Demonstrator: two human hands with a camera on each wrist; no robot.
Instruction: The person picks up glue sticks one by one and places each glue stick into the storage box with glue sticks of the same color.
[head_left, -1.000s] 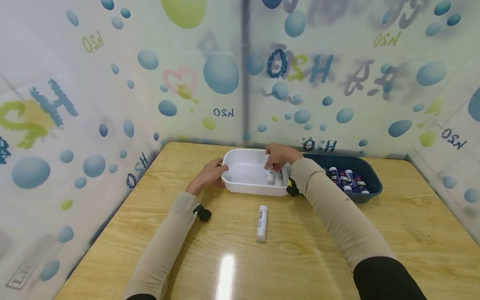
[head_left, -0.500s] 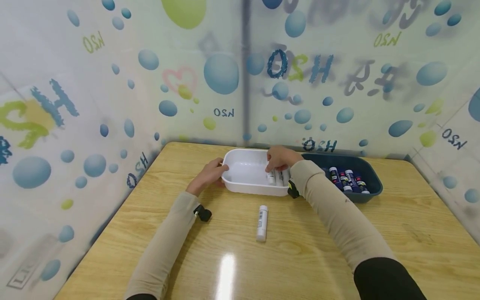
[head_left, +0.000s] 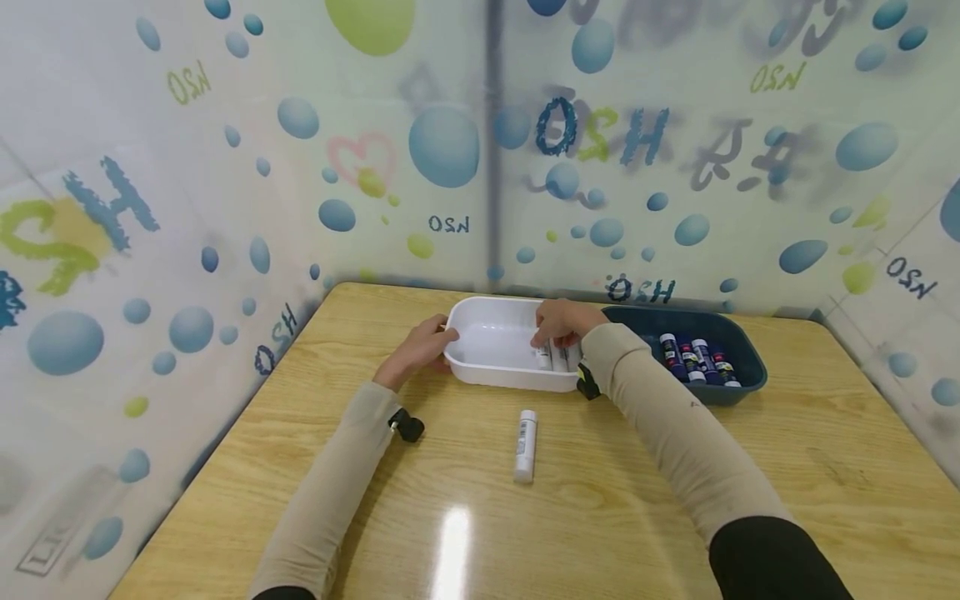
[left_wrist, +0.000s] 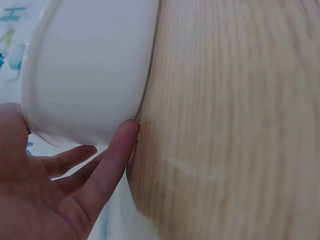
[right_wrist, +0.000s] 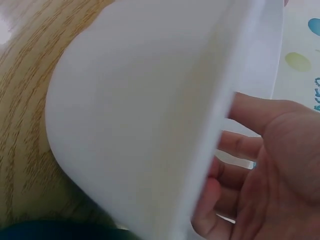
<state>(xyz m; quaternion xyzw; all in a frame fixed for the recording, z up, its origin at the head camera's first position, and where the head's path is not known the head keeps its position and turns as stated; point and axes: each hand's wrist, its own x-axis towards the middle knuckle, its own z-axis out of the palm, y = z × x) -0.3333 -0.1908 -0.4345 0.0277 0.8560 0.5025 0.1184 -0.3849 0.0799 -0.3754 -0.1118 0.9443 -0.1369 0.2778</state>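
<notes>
In the head view, a white plastic tray (head_left: pixel 487 373) stands on the table. My left hand (head_left: pixel 415 353) grips its left end, thumb on the rim. The left wrist view shows the fingers against the tray's outer wall. Over the tray's right side, my right hand (head_left: pixel 564 320) holds a white glue stick (head_left: pixel 543 358), lowered inside. Its fingertips are partly hidden behind the tray wall in the right wrist view. Another white glue stick (head_left: pixel 559 358) lies beside it, with more partly covered by the hand. One loose white glue stick (head_left: pixel 526 447) lies on the table in front.
A dark blue-green tray (head_left: pixel 753 371) stands directly right of the white one, partly behind my right sleeve. Several blue glue sticks (head_left: pixel 702 358) with white ends lie in it. Patterned curtain walls (head_left: pixel 450 250) rise behind the wooden table (head_left: pixel 615 500).
My right hand has lowered the white glue stick, which stood tilted above the tray, down alongside the others. My left hand stays on the tray's left end.
</notes>
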